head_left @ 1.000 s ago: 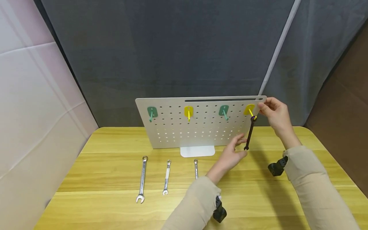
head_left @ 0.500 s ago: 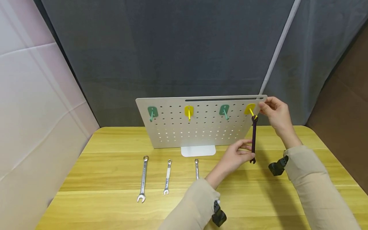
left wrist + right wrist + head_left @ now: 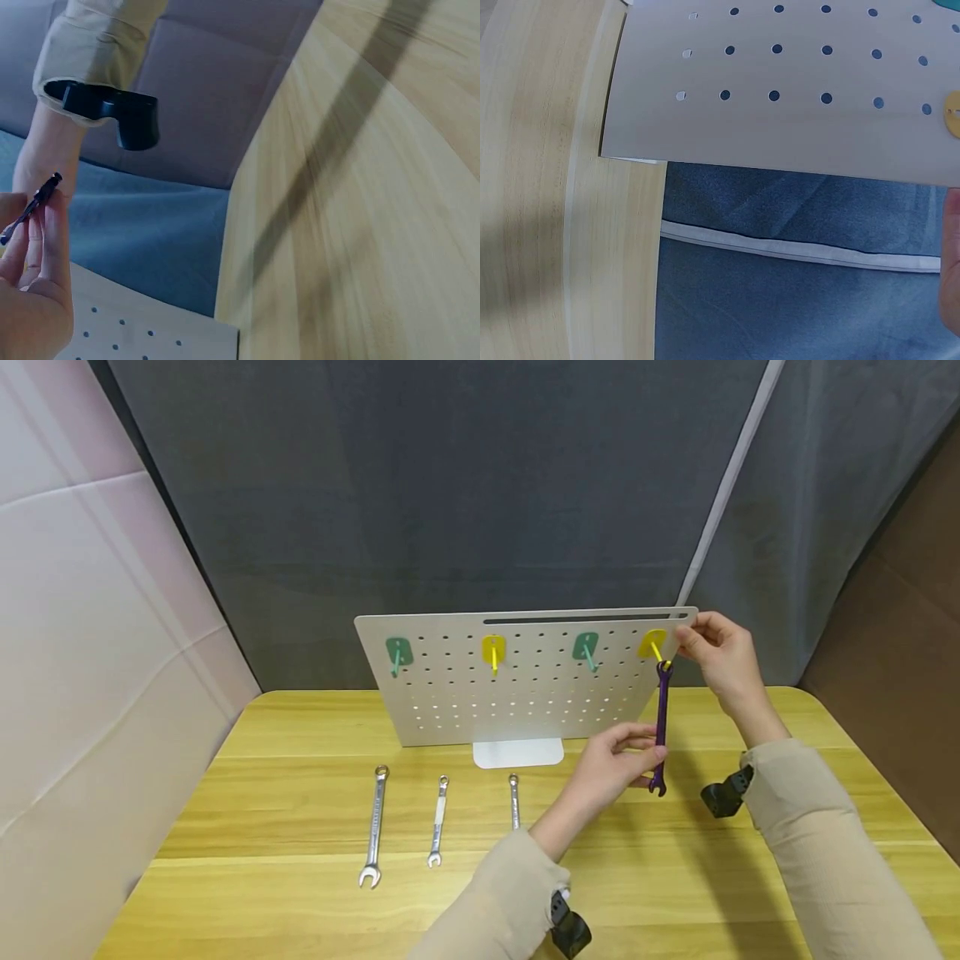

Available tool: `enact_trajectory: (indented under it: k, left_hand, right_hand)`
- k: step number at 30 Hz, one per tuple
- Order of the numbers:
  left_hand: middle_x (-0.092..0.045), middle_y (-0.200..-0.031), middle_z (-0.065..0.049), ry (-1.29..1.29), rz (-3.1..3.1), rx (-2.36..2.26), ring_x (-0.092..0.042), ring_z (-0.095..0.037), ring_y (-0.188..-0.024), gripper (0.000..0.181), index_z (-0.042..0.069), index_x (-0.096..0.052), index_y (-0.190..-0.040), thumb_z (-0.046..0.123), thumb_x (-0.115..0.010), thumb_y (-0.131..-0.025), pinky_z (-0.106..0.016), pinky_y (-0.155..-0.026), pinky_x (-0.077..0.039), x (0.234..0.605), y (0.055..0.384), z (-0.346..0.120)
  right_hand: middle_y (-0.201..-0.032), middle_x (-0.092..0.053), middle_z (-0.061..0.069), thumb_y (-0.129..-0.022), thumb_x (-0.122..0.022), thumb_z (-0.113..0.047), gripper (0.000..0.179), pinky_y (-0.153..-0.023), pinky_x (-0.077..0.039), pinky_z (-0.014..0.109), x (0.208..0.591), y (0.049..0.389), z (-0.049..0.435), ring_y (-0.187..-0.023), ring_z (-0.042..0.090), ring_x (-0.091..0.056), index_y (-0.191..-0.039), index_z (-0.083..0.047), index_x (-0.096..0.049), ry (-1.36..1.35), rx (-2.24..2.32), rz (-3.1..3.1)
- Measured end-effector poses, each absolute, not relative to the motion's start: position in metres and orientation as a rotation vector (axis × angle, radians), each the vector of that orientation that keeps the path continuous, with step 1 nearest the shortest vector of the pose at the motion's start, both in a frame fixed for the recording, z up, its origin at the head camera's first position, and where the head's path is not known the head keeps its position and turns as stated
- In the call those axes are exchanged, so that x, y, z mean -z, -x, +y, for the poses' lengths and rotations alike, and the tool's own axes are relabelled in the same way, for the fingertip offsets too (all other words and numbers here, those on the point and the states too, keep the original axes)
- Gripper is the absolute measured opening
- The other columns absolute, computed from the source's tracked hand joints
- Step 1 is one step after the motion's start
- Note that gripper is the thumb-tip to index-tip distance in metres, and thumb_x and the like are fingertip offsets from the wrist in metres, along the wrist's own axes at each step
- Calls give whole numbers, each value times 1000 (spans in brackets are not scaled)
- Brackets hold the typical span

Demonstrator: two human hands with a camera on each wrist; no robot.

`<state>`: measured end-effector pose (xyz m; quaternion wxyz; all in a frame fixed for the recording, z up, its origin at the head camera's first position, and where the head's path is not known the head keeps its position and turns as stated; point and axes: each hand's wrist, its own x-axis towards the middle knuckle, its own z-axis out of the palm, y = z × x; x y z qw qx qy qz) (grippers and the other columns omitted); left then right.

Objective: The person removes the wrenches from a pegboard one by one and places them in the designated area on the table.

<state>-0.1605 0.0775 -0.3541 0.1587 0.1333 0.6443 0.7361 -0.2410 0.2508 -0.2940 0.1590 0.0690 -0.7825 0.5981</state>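
Note:
A dark purple combination wrench hangs nearly upright, its ring end at the tip of the rightmost yellow hook. Whether the ring is fully over the hook is hard to tell. My left hand pinches the wrench near its lower open end, thumb in front and fingers behind; the left wrist view shows the wrench between thumb and fingers. With thumb and fingers, my right hand grips the upper right edge of the white pegboard. Only a sliver of that hand appears in the right wrist view.
Left of that hook, the board bears a green hook, a yellow hook and another green hook. Three silver wrenches lie on the wooden table: a large one, a small one and one partly behind my left sleeve.
My left hand has come right and slightly down and now pinches the wrench's lower part. The wrench has swung from a slant to nearly upright. My right hand stays at the board's edge.

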Motion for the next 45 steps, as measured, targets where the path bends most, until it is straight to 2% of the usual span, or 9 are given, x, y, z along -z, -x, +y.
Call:
enact_trajectory:
  k: [14, 26, 32, 36, 45]
  left_hand:
    - [-65, -106, -6, -344, 1764, -2130, -63, -6, -78, 35, 4, -60, -123, 7, -65, -88, -25, -70, -61, 341, 157, 76]
    - [-66, -106, -6, -355, 1852, -2072, -62, -5, -73, 33, 6, -61, -120, 7, -66, -88, -23, -67, -60, 340, 151, 73]
    - [-65, -104, -4, -307, 1859, -2031, -61, -6, -71, 31, 4, -60, -119, 6, -65, -89, -23, -66, -60, 353, 145, 71]
    - [-65, -106, -7, -280, 1878, -2013, -61, -6, -71, 30, 2, -59, -118, 4, -64, -89, -24, -65, -61, 365, 142, 66]
    - [-64, -104, -10, -199, 1899, -1981, -64, -9, -74, 31, -2, -57, -117, 2, -64, -88, -25, -68, -61, 395, 136, 53]
  right_hand:
    - [-84, -60, -21, -92, -59, -22, 3, -74, -50, 1, 295, 240, 252, -80, -7, -58, -90, -24, -60, -185, -1706, -2252]
    - [-83, -60, -20, -91, -60, -25, 2, -74, -51, 2, 296, 240, 252, -79, -7, -59, -89, -24, -60, -198, -1723, -2235]
    - [-84, -60, -20, -90, -61, -29, 7, -73, -51, 2, 297, 241, 251, -80, -7, -58, -90, -23, -60, -186, -1696, -2235]
    - [-84, -58, -21, -92, -59, -25, 1, -74, -51, 2, 295, 241, 251, -80, -7, -57, -91, -24, -59, -175, -1666, -2276]
    - [-86, -58, -19, -93, -59, -19, 7, -73, -51, 2, 294, 240, 250, -81, -5, -56, -91, -26, -58, -134, -1720, -2278]
